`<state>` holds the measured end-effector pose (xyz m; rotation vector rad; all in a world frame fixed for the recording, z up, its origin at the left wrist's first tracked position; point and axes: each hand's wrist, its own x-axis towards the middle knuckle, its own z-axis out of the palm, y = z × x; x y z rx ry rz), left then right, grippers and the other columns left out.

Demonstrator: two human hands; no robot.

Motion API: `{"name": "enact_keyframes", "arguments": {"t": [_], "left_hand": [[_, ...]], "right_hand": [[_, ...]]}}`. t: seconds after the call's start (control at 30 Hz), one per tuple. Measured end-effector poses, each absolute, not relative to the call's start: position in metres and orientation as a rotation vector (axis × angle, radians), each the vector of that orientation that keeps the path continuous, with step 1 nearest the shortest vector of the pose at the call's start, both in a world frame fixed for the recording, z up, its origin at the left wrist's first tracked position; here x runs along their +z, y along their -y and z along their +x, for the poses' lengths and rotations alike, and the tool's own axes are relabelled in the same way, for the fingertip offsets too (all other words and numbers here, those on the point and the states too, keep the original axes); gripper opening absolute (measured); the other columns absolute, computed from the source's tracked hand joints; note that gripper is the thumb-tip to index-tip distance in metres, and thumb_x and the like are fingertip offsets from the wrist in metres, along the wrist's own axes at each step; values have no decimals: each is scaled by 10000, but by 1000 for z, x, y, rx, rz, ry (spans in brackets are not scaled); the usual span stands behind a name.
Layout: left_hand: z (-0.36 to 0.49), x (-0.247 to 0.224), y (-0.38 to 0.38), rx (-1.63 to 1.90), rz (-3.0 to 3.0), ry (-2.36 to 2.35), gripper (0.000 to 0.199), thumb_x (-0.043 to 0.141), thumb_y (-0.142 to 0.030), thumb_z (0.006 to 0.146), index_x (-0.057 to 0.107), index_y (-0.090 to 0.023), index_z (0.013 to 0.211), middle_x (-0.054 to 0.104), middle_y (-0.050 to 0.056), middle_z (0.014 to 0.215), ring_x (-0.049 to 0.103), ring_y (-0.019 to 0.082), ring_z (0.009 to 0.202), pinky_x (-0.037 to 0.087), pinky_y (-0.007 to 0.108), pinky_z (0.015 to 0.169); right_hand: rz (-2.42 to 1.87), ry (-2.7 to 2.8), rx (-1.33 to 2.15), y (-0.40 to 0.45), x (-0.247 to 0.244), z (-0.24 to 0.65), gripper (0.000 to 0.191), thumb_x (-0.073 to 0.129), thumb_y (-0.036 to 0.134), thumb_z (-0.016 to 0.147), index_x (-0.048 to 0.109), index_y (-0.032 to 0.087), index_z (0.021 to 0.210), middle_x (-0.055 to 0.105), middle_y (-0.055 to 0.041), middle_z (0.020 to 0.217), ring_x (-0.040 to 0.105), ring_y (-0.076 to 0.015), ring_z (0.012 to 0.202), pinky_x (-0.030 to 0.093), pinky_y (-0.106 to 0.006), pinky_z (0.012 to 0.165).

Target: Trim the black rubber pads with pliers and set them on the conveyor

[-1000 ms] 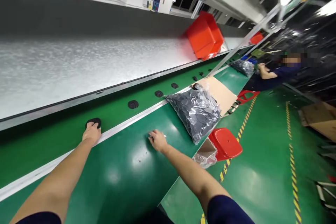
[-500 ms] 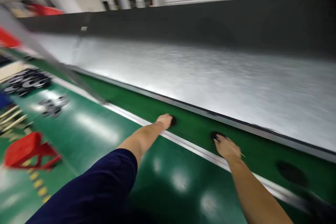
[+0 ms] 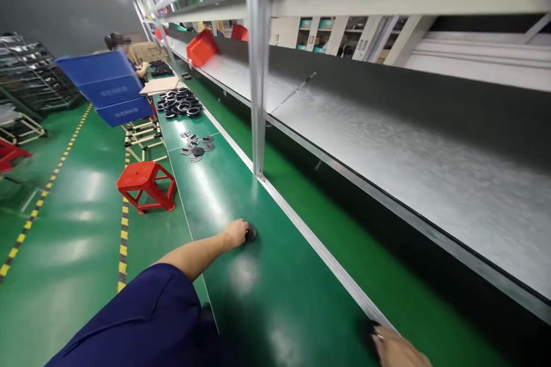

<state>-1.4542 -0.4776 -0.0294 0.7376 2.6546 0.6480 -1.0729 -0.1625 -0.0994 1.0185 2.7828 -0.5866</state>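
Figure: we look along a green workbench (image 3: 275,298) from above. Our left hand (image 3: 236,233) lies over a dark round piece (image 3: 250,234), palm down; whether it is clenched on the piece or only resting there, we cannot tell. Our right hand (image 3: 398,350), cut off by the lower edge, sits against a second dark piece (image 3: 369,335) just beside the metal rail (image 3: 318,246); its grip is likewise unclear. Risks: on this glossy surface a piece could slide from under a light touch, and the one by the rail could catch on that edge. Farther along lie loose flat black pieces (image 3: 196,146) and a heap of black rings (image 3: 178,103), which a wide reach could scatter. A metal post (image 3: 258,74) rises from the rail, a red stool (image 3: 145,183) stands in the aisle, blue crates (image 3: 105,87) rise beside the bench, and a co-worker (image 3: 123,49) is at the far end.
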Motion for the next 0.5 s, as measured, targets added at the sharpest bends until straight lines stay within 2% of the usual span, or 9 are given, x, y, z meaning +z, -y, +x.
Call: {"name": "enact_keyframes", "arguments": {"t": [0.03, 0.1, 0.2, 0.27, 0.37, 0.5], "left_hand": [[-1478, -26, 495, 655, 684, -2689, 312, 544, -360, 905, 577, -189, 1164, 564, 90, 1200, 575, 212, 1026, 513, 394, 861], [-1523, -20, 525, 665, 575, -2765, 319, 540, -343, 907, 563, -174, 1177, 558, 105, 1198, 579, 208, 1013, 509, 402, 863], [-1574, -16, 565, 694, 434, -2874, 345, 478, -290, 923, 512, -153, 1238, 497, 151, 1262, 565, 224, 1068, 469, 390, 922], [-1590, -21, 590, 708, 400, -2912, 377, 436, -276, 924, 478, -155, 1279, 459, 161, 1299, 544, 229, 1122, 438, 361, 964], [-1586, -39, 629, 699, 447, -2890, 389, 451, -261, 904, 488, -155, 1277, 484, 147, 1283, 536, 225, 1141, 418, 340, 989], [-1555, -72, 667, 663, 569, -2810, 402, 521, -224, 849, 526, -152, 1244, 490, 151, 1318, 477, 250, 1223, 357, 371, 1058]], "right_hand": [[865, -2779, -550, 190, -89, -1114, 274, 452, 376, 752, 701, 285, 817, 691, -123, 996, 638, -308, 967, 450, -462, 872], [588, -2825, -465, 248, -60, -1202, 328, 390, 355, 850, 694, 245, 901, 681, -117, 951, 635, -293, 926, 452, -440, 838], [420, -3043, -451, 336, -8, -1327, 356, 370, 319, 924, 632, 210, 1138, 651, -107, 1055, 589, -264, 1008, 418, -394, 876], [371, -3138, -540, 387, 19, -1385, 360, 377, 319, 942, 593, 197, 1204, 647, -96, 1033, 582, -243, 974, 411, -366, 858], [235, -3227, -673, 441, 35, -1419, 332, 385, 324, 954, 605, 206, 1173, 650, -83, 989, 574, -222, 944, 396, -340, 856], [118, -3167, -683, 466, 7, -1375, 355, 341, 339, 962, 637, 218, 1115, 658, -85, 934, 589, -237, 890, 413, -378, 851]]}}
